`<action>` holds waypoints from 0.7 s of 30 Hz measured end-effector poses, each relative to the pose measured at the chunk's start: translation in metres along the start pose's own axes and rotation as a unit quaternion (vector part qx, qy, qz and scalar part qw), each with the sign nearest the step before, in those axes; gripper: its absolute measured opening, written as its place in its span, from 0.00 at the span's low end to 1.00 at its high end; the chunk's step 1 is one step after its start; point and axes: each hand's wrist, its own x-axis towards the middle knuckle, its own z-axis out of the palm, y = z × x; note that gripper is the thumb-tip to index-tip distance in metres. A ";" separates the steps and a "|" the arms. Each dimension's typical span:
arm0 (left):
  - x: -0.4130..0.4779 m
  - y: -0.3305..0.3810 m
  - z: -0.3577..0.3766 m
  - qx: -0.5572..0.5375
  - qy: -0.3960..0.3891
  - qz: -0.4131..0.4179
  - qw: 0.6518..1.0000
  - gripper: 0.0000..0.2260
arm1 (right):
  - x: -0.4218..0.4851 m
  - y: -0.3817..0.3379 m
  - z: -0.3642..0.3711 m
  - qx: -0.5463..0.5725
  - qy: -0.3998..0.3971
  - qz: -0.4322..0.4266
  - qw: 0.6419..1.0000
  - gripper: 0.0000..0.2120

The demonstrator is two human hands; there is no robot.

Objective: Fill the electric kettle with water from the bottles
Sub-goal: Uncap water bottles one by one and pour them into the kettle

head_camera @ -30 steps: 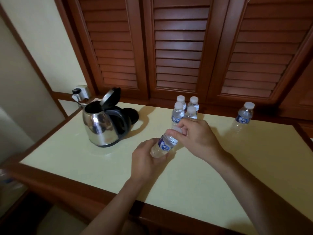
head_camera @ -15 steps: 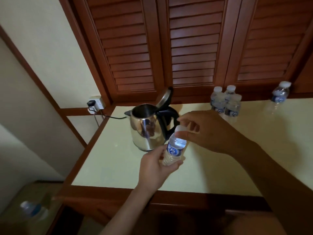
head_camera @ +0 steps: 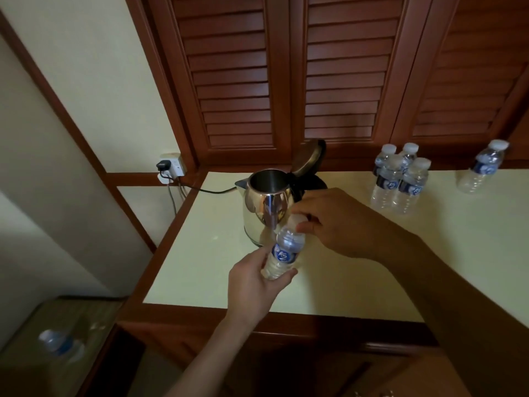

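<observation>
Before kettle (head_camera: 264, 207), bottle (head_camera: 283, 253) between hands, right (head_camera: 340, 222) seemingly pinching cap

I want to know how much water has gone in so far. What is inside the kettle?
The kettle stands with its lid flipped up. Through the mouth only dark inner wall shows; the bottom and any water level lie too deep to see. The held bottle is not pouring.

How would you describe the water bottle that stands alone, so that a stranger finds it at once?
Start at the pale yellow tabletop with its dark wooden edge and go to the back, under the brown louvred doors. Right of the cluster of four clear plastic bottles stands the lone clear bottle with a blue label and white cap. It touches no other bottle.
</observation>
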 end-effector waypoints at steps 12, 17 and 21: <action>0.011 -0.020 -0.007 -0.028 -0.004 -0.019 0.999 0.23 | 0.026 -0.015 0.012 -0.045 0.057 0.016 0.997 0.21; 0.015 -0.035 -0.018 -0.018 -0.031 -0.028 0.999 0.20 | 0.027 -0.022 0.018 0.026 0.085 -0.016 0.996 0.06; 0.017 -0.053 -0.027 -0.028 -0.029 -0.036 0.999 0.23 | 0.014 -0.006 0.044 0.073 0.167 0.047 0.982 0.08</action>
